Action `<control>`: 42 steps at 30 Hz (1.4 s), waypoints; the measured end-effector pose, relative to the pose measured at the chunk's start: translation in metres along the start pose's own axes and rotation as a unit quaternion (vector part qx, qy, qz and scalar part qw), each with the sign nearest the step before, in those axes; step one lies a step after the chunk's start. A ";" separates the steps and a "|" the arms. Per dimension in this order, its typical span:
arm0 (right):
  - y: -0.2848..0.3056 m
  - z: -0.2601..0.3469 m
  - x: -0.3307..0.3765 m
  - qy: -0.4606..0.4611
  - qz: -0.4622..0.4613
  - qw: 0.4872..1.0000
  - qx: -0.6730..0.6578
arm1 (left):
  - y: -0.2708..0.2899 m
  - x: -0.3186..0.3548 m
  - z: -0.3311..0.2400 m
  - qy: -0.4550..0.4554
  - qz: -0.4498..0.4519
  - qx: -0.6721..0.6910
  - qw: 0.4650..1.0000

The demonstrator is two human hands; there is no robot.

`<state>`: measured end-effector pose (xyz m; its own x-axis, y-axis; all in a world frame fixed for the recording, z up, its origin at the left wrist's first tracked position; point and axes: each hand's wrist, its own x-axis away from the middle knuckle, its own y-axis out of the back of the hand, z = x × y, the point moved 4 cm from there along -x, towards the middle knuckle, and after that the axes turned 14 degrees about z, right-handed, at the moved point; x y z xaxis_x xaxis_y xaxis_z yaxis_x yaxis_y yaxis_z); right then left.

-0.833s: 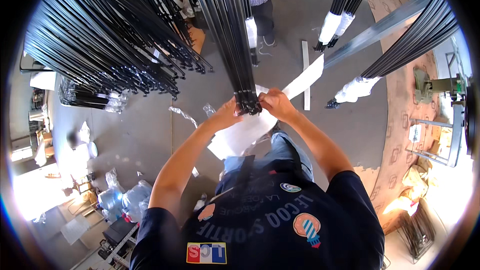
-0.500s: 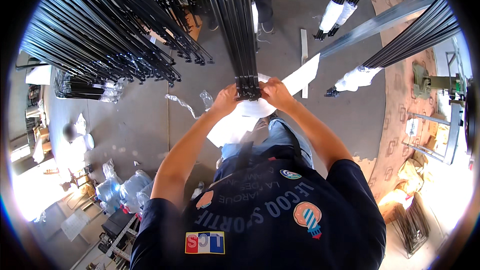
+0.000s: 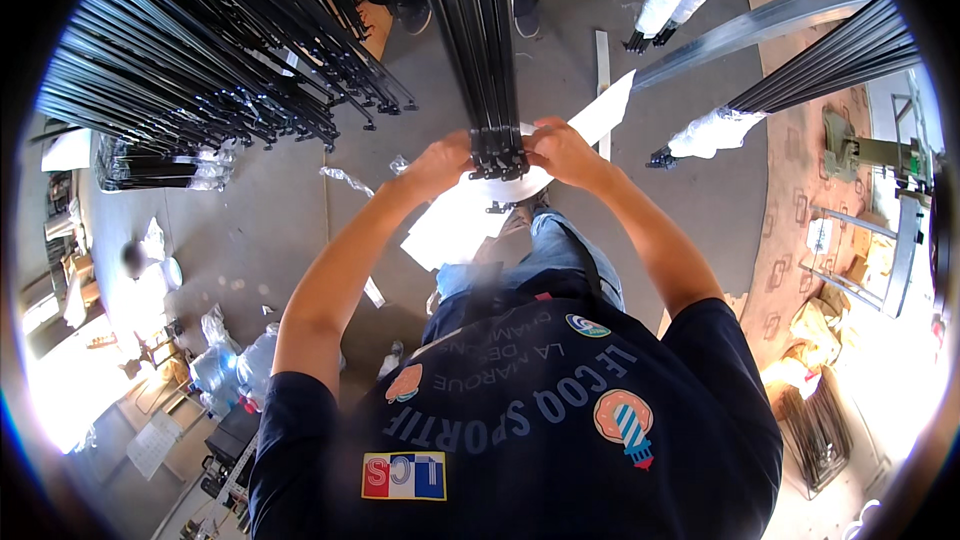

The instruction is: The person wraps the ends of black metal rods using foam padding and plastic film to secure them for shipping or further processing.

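A bundle of long black metal tubes [image 3: 468, 50] comes toward me from the far side, its capped ends level with my hands. A white wrapping sheet [image 3: 455, 225] passes behind and under these ends, with one long strip reaching out to the upper right. My left hand [image 3: 440, 165] is closed on the sheet at the bundle's left edge, its fingertips partly hidden. On the opposite edge, my right hand [image 3: 567, 153] pinches the sheet close against the tubes. One small black end piece [image 3: 497, 207] shows below the other ends, over the white sheet.
Many loose black tubes [image 3: 220, 50] fill the upper left. To the right lie bundles with white-wrapped ends [image 3: 715, 133] and a long grey beam [image 3: 750, 35]. Another person's shoes [image 3: 527, 25] show beyond my bundle. Clear plastic scraps [image 3: 347, 180] litter the grey floor.
Both hands and the tube ends have shifted slightly away from me, along with the white sheet. A small black end piece now shows below the others.
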<state>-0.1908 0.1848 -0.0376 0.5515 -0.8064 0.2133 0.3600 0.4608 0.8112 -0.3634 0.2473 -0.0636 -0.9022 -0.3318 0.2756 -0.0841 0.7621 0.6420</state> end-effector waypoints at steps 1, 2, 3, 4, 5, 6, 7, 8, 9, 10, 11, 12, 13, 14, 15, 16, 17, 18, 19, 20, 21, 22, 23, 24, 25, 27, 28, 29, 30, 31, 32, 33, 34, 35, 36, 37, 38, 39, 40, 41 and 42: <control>0.003 0.001 0.001 -0.007 -0.001 1.000 -0.014 | 0.002 -0.001 -0.001 -0.023 -0.013 -0.016 1.000; 0.004 -0.001 0.000 -0.002 -0.015 1.000 -0.015 | 0.003 -0.001 -0.001 -0.045 -0.027 -0.032 0.998; 0.003 -0.004 0.000 0.003 -0.028 0.999 -0.016 | 0.003 -0.001 -0.002 -0.068 -0.041 -0.048 0.996; 0.006 -0.003 -0.002 0.008 -0.041 0.999 -0.018 | 0.005 -0.002 -0.002 -0.060 -0.047 -0.036 0.996; 0.006 -0.003 -0.002 0.001 -0.020 1.000 -0.005 | 0.005 -0.003 -0.003 -0.051 -0.053 -0.023 0.997; 0.008 -0.003 -0.001 -0.006 0.001 1.000 0.007 | 0.004 -0.004 -0.004 -0.044 -0.059 -0.010 0.997; 0.018 -0.005 -0.005 -0.013 0.012 0.999 0.028 | 0.002 -0.007 -0.001 -0.042 -0.058 -0.008 0.997; 0.018 -0.005 -0.005 -0.003 0.019 0.994 0.103 | -0.004 -0.008 0.009 -0.042 -0.066 -0.015 0.997; 0.020 -0.008 -0.003 0.009 -0.043 0.997 0.057 | -0.009 -0.008 0.022 -0.040 -0.074 -0.027 0.996; 0.027 -0.003 -0.003 -0.004 -0.038 0.998 0.058 | -0.015 -0.009 0.038 -0.056 -0.074 0.068 0.993; 0.033 0.000 -0.005 -0.011 -0.048 0.996 0.075 | -0.021 -0.010 0.050 -0.063 -0.076 0.115 0.989; 0.040 0.008 -0.008 0.005 -0.058 0.996 0.073 | -0.026 -0.007 0.063 -0.066 -0.083 0.160 0.981; 0.041 0.005 -0.006 -0.002 -0.082 0.994 0.073 | -0.013 -0.008 0.050 -0.054 -0.081 0.125 0.987; 0.045 0.008 -0.005 0.005 -0.103 0.992 0.071 | 0.001 -0.007 0.036 -0.041 -0.081 0.089 0.992; 0.047 0.004 -0.002 0.004 -0.107 0.993 0.049 | 0.023 -0.001 -0.004 -0.014 -0.073 0.026 0.997; 0.046 0.010 -0.003 0.013 -0.116 0.992 0.050 | 0.031 0.009 -0.015 -0.010 -0.091 0.023 0.996; 0.046 0.009 -0.003 0.014 -0.122 0.991 0.051 | 0.033 0.011 -0.021 -0.012 -0.106 0.026 0.994; 0.052 0.009 -0.007 0.021 -0.139 0.987 0.074 | 0.039 0.011 -0.025 -0.013 -0.122 0.027 0.992; 0.052 0.009 -0.009 0.027 -0.145 0.985 0.090 | 0.044 0.014 -0.030 -0.047 -0.147 -0.009 0.988; 0.042 0.010 -0.004 0.023 -0.140 0.985 0.096 | 0.045 0.015 -0.033 -0.079 -0.163 -0.029 0.983; 0.042 0.006 -0.008 0.036 -0.177 0.978 0.101 | 0.049 0.016 -0.032 -0.110 -0.180 -0.050 0.976; 0.043 0.009 -0.010 0.031 -0.166 0.980 0.100 | 0.043 0.019 -0.017 -0.088 -0.185 -0.047 0.978; 0.039 0.006 -0.012 -0.001 -0.131 0.985 0.110 | 0.033 0.015 -0.002 -0.068 -0.188 -0.042 0.979; 0.042 0.002 -0.008 -0.009 -0.158 0.983 0.093 | 0.039 0.009 -0.015 -0.032 -0.210 0.021 0.977; 0.047 0.006 -0.005 -0.022 -0.150 0.980 0.126 | 0.040 0.006 -0.019 -0.028 -0.204 0.018 0.978; 0.052 0.012 -0.005 0.002 -0.195 0.976 0.100 | 0.039 0.007 -0.017 -0.021 -0.202 0.032 0.979; 0.052 0.010 -0.004 0.003 -0.202 0.977 0.075 | 0.040 0.007 -0.021 -0.003 -0.189 0.044 0.981; 0.054 0.009 -0.005 0.006 -0.215 0.975 0.057 | 0.045 0.007 -0.026 0.011 -0.181 0.049 0.982; 0.051 0.011 -0.005 0.008 -0.216 0.975 0.048 | 0.045 0.009 -0.027 0.025 -0.162 0.061 0.985; 0.053 0.011 -0.007 0.010 -0.220 0.974 0.045 | 0.048 0.009 -0.027 0.038 -0.163 0.055 0.984; 0.055 0.011 -0.008 0.011 -0.225 0.973 0.041 | 0.049 0.010 -0.028 0.050 -0.164 0.049 0.984; 0.053 0.011 -0.006 0.005 -0.221 0.975 0.036 | 0.049 0.011 -0.029 0.062 -0.165 0.043 0.983; 0.051 0.011 -0.007 0.000 -0.221 0.975 0.034 | 0.050 0.011 -0.030 0.041 -0.191 0.052 0.979; 0.049 0.011 -0.008 -0.004 -0.222 0.975 0.032 | 0.051 0.011 -0.029 0.043 -0.188 0.048 0.980; 0.049 0.010 -0.008 -0.009 -0.219 0.975 0.043 | 0.051 0.011 -0.027 0.044 -0.186 0.045 0.981; 0.045 0.007 -0.010 -0.021 -0.201 0.978 0.047 | 0.053 0.010 -0.027 0.046 -0.184 0.041 0.981; 0.043 0.004 -0.012 -0.034 -0.189 0.980 0.058 | 0.056 0.009 -0.026 0.083 -0.143 0.033 0.986; 0.039 0.003 -0.012 -0.047 -0.177 0.981 0.068 | 0.051 0.009 -0.023 0.069 -0.151 0.052 0.985; 0.036 0.002 -0.010 -0.050 -0.182 0.980 0.065 | 0.055 0.009 -0.032 0.028 -0.153 0.040 0.987; 0.036 0.004 -0.009 -0.046 -0.192 0.978 0.067 | 0.052 0.010 -0.025 0.051 -0.116 0.033 0.991; 0.039 0.007 -0.009 -0.039 -0.205 0.976 0.060 | 0.054 0.010 -0.030 0.035 -0.136 0.000 0.990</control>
<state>-0.1866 0.2072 -0.0044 0.3201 -0.9415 -0.1057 0.4448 0.0508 0.8942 -0.3641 0.2686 -0.0046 -0.8142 -0.5631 0.1410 -0.3208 0.6389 0.6992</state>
